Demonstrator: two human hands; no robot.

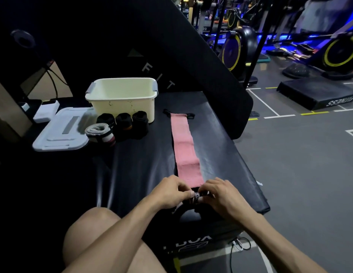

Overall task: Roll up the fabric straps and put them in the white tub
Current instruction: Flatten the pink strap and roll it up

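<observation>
Gym floor fills the right side of the frame, grey with white and yellow lines, and exercise bikes point(236, 50) with yellow-rimmed wheels stand under blue light at the upper right. I sit at a black padded box point(148, 160) that takes up the middle of the frame, my bare knee point(89, 231) at the lower left.

On the box a pink strap point(184, 148) lies flat, running from mid-frame down toward me, with black loops at its far end. Its near end is black with white lettering, and that end sits between my hands. My left hand point(169, 192) and my right hand point(223, 196) are side by side at the lower middle, fingers curled in, each pinching the small rolled start of the strap with thumb and fingertips.

To the upper left stands the white tub point(122, 96), grey handles at its rim. Just in front of it sit three black rolled straps point(123, 123) in a row, and a grey-and-white roll point(100, 133) lies beside them. A white lid point(61, 131) lies flat at the left.
</observation>
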